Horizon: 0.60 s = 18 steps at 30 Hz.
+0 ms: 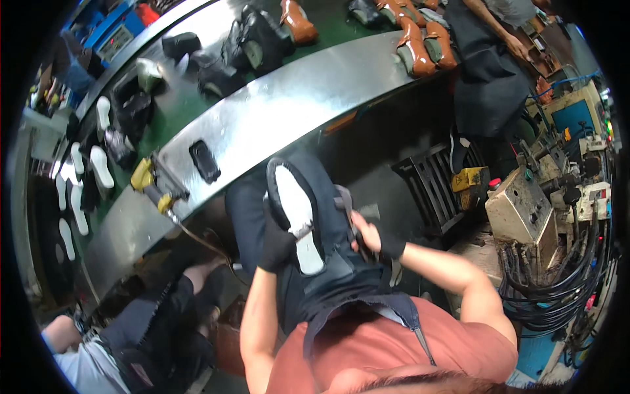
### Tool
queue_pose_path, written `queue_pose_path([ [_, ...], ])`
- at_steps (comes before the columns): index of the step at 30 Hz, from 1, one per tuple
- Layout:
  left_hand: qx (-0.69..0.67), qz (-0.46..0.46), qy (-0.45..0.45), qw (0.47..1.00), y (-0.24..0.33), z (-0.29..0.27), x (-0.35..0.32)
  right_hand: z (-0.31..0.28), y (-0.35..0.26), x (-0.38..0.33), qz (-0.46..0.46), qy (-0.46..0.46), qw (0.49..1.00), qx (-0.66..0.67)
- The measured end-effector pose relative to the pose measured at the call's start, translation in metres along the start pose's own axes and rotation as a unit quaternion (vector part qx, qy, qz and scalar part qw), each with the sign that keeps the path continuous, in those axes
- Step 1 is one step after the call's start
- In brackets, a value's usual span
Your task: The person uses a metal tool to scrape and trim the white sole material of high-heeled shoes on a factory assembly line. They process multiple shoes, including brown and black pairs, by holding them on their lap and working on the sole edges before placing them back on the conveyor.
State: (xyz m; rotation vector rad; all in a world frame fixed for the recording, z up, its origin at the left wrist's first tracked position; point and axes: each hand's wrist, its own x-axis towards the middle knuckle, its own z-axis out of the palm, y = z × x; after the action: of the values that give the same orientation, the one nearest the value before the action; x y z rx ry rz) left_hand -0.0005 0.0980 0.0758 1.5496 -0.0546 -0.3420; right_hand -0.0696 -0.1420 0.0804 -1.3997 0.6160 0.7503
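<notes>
A black shoe (pixel 291 190) with a white, flat underside turned up rests over my lap, toe pointing away. My left hand (pixel 279 241), in a dark fingerless glove, is closed round its left side near the waist of the sole. To the right of the shoe, my right hand (pixel 367 235) with a black wristband has its fingers curled round the handle of a hand tool. The greyish head of this hand tool (pixel 342 198) lies beside my right thigh, apart from the shoe; its exact kind is blurred.
A curved metal ledge (pixel 262 108) runs ahead, bearing a dark oblong object (pixel 205 161) and a yellow air tool (pixel 152 187) with a hose. Beyond are black shoes (pixel 259 39) and brown shoes (pixel 413 49). Machinery with cables (pixel 525 203) stands right; other people are left and far right.
</notes>
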Motion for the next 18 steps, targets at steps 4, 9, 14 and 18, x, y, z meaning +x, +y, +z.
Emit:
queue_pose_path([
  [4, -0.263, -0.03, 0.003, 0.964, 0.016, 0.049, 0.05, -0.002, 0.069, 0.023, -0.136, 0.055, 0.988, 0.043],
  [9, -0.275, -0.071, -0.096, 0.954, 0.079, 0.101, 0.221, -0.004, 0.06, 0.089, -0.059, 0.055, 0.995, 0.058],
  [14, -0.221, -0.039, -0.203, 0.953, 0.145, 0.133, 0.475, -0.005, 0.019, 0.125, -0.093, 0.042, 0.994, -0.025],
  [18, -0.198, -0.042, -0.079, 0.976, 0.166, 0.142, 0.539, -0.021, -0.011, 0.139, -0.032, 0.035, 0.998, 0.038],
])
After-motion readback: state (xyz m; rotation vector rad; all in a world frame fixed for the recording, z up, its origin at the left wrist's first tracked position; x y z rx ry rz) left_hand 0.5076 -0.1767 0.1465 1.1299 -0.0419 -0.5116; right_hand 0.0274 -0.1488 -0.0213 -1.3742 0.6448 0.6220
